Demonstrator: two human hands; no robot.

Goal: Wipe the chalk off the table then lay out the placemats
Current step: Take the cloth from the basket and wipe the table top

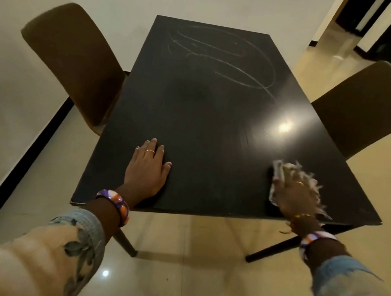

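On the table (204, 124), chalk scribbles (222, 55) remain at its far end; no placemats are visible. The right hand (297, 193) presses what looks like a frayed cloth (280, 172) at the near-right corner, fingers clasping it, while the left hand (148, 167) lies flat, fingers spread, near the front edge.

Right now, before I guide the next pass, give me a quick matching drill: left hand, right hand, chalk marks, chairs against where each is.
Things:
1. left hand
2. right hand
3. chalk marks
4. chairs

Places:
A. far half of the table
B. one at each long side of the table
C. flat on the bare tabletop near the front edge
D. pressing a frayed cloth at the near right corner

Pairs: 1-C, 2-D, 3-A, 4-B
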